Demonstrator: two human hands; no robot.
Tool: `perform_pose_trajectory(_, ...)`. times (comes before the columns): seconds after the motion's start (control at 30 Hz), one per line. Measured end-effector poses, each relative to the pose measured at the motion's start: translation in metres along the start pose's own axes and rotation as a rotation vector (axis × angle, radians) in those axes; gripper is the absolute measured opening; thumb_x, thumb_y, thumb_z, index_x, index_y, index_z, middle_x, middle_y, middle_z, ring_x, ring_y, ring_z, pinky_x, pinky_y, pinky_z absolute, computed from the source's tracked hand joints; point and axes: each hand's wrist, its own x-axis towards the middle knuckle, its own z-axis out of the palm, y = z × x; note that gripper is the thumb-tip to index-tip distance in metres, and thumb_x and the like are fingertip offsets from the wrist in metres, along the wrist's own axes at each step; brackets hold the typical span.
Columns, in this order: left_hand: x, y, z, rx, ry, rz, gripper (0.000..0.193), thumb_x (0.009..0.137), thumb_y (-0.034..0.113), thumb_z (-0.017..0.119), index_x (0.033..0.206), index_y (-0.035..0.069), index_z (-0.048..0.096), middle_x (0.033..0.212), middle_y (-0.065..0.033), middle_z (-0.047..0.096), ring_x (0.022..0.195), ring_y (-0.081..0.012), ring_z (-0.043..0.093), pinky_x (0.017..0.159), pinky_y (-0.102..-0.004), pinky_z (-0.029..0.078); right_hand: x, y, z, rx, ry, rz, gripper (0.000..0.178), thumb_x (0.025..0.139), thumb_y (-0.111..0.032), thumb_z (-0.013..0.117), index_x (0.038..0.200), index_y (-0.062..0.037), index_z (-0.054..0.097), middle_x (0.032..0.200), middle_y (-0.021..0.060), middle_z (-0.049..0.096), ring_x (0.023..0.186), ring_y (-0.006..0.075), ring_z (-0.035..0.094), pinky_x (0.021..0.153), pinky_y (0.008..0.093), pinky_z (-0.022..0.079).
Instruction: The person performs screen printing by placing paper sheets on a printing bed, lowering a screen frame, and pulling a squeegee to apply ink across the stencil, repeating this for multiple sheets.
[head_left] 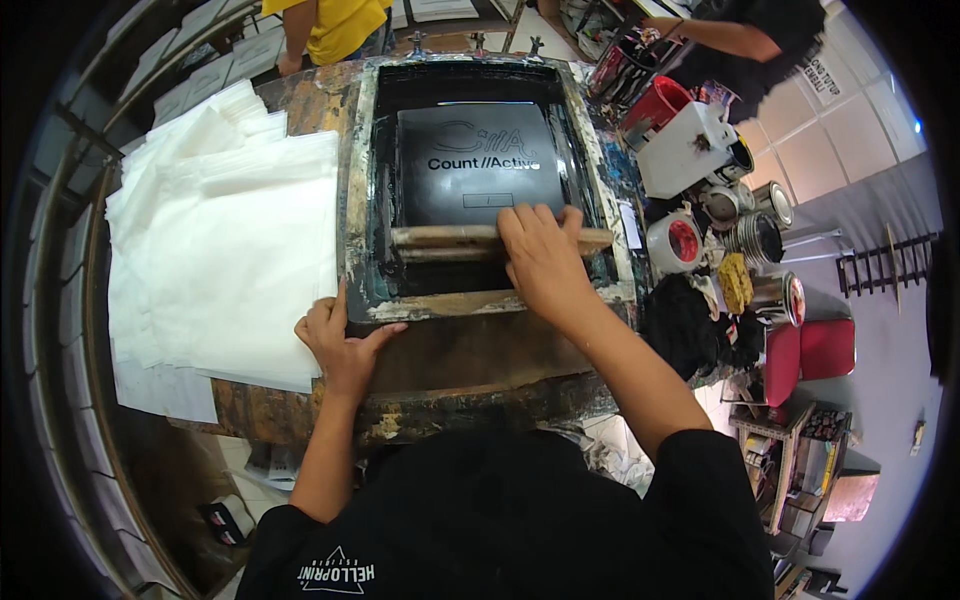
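Note:
A screen printing frame [357, 190] lies on the worktable, its mesh dark with ink and showing a lettered design [480, 160]. Across the near part of the mesh rests a wooden-handled squeegee [440, 238]. My right hand [543, 255] is wrapped over the right half of its handle. At the frame's near left corner is my left hand [345, 345], its thumb and fingers spread against the frame's edge and holding nothing. Left of the frame, thin white sheets [225, 250] lie in a large, uneven stack.
Hinge clamps [479, 43] stand along the frame's far edge. Paint cans [752, 237], a white jug [685, 150], a red bucket [655, 105] and dark rags [680, 320] crowd the right. Two people work beyond the table. A rack [85, 400] runs along the left.

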Motion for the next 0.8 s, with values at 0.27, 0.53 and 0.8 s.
perform_pose_trajectory(0.27,0.005,-0.004,0.006,0.068,0.030,0.014,0.096,0.062,0.060,0.096,0.136,0.003,0.073,0.103,-0.0061,0.060,0.106,-0.0267,0.056,0.100,-0.0441,0.033,-0.007,0.001,0.015,0.052,-0.019,-0.035,0.023,0.088,-0.002,0.063,0.110,-0.0097,0.058,0.100,0.0064,0.059,0.101,0.0280,0.060,0.101,0.0560,0.038)
perform_pose_trajectory(0.53,0.005,-0.006,0.003,0.099,-0.046,0.006,0.105,0.064,0.072,0.089,0.139,0.001,0.072,0.099,-0.0057,0.058,0.102,-0.0263,0.054,0.101,-0.0447,0.030,0.046,0.024,0.049,-0.018,0.018,-0.027,0.035,0.082,-0.003,0.070,0.115,-0.0105,0.059,0.105,0.0051,0.058,0.105,0.0274,0.058,0.104,0.0580,0.037)
perform_pose_trajectory(0.8,0.001,-0.008,-0.002,0.101,-0.095,-0.032,0.113,0.064,0.076,0.087,0.147,0.002,0.068,0.098,-0.0059,0.058,0.101,-0.0265,0.051,0.099,-0.0439,0.032,0.196,0.104,0.113,-0.117,0.208,-0.038,0.045,0.080,-0.007,0.078,0.119,-0.0118,0.056,0.109,0.0052,0.060,0.110,0.0283,0.060,0.102,0.0574,0.037)
